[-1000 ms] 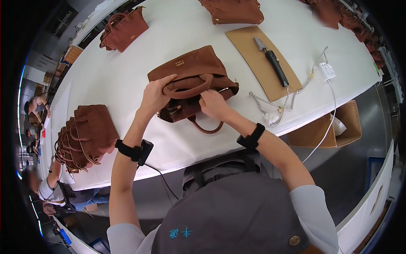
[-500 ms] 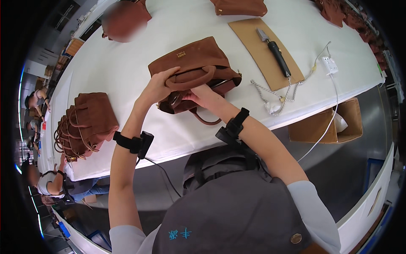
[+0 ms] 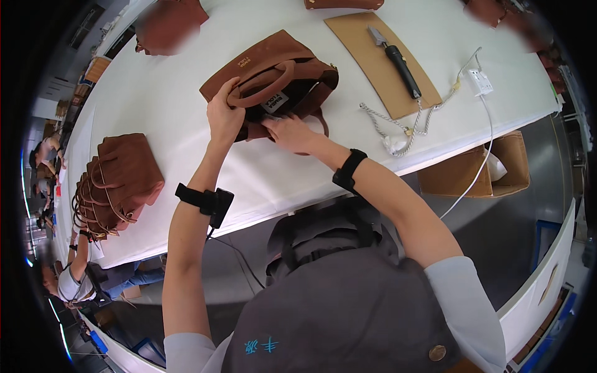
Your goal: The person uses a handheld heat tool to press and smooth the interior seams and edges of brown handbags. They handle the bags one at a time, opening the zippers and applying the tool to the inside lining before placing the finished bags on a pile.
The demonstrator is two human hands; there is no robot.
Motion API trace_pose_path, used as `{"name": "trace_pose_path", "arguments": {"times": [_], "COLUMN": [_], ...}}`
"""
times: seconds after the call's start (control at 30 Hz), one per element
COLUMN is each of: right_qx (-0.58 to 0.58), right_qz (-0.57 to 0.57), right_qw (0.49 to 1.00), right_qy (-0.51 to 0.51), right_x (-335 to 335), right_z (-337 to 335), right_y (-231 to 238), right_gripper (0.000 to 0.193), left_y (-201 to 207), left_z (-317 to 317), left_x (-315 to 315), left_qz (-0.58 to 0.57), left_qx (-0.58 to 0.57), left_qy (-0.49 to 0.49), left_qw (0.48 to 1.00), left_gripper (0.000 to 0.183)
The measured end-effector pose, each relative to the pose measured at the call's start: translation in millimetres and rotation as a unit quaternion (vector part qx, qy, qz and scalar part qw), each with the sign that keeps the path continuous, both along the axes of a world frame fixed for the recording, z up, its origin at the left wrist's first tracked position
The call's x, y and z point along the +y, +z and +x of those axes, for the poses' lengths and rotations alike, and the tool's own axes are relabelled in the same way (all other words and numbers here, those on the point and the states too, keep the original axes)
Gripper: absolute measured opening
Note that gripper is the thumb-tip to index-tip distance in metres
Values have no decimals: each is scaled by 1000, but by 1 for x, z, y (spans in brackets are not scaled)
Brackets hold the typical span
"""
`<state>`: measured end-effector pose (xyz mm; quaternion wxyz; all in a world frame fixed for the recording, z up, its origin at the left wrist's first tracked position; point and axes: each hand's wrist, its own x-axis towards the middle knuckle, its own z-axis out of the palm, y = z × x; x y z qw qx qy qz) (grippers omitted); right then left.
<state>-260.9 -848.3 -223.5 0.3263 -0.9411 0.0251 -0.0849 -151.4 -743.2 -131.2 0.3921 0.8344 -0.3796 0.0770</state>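
**Your two hands are on the brown bag**

The brown bag (image 3: 273, 78) lies on the white surface (image 3: 155, 93), right in front of you. Your left hand (image 3: 224, 118) is closed around the bag's near edge, just by the round handle (image 3: 261, 87). Your right hand (image 3: 287, 132) lies on the dark open part of the bag, with its fingers stretched out flat. It is touching the bag, but it does not grip anything that you can see.

To your left, a pile of more brown bags (image 3: 115, 183) sits near the edge of the surface. To your right lies a tan mat (image 3: 367, 43) with a dark tool (image 3: 398, 62) on top of it. A white cord (image 3: 404, 121) curls just beside the mat. Below the surface on the right stands a cardboard box (image 3: 479, 171) on the floor.
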Motion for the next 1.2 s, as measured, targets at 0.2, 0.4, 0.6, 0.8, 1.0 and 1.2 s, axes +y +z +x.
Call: {"name": "trace_pose_path", "arguments": {"times": [0.2, 0.4, 0.6, 0.8, 1.0, 1.2], "right_qx": [-129, 45, 3, -40, -19, -171], "right_qz": [-96, -98, 3, 553, 408, -99], "right_qw": [987, 988, 991, 832, 913, 978], "right_qy": [2, -111, -132, -24, -23, 70], "right_x": [11, -63, -76, -52, -41, 31], "right_z": [-55, -50, -14, 3, 2, -53], "right_y": [-20, -2, 36, 96, 62, 29], "right_gripper": [46, 37, 35, 28, 41, 32], "left_y": [0, 27, 24, 45, 40, 24], "left_z": [-21, -17, -19, -18, 4, 7], "left_x": [10, 24, 4, -16, -32, -22], "left_qz": [17, 56, 139, 114, 94, -52], "left_qx": [2, -12, -10, -33, -65, -98], "left_qy": [1, -39, -129, -121, -20, -34], "left_qw": [1000, 998, 982, 986, 993, 993], "left_gripper": [51, 49, 51, 51, 40, 42]}}
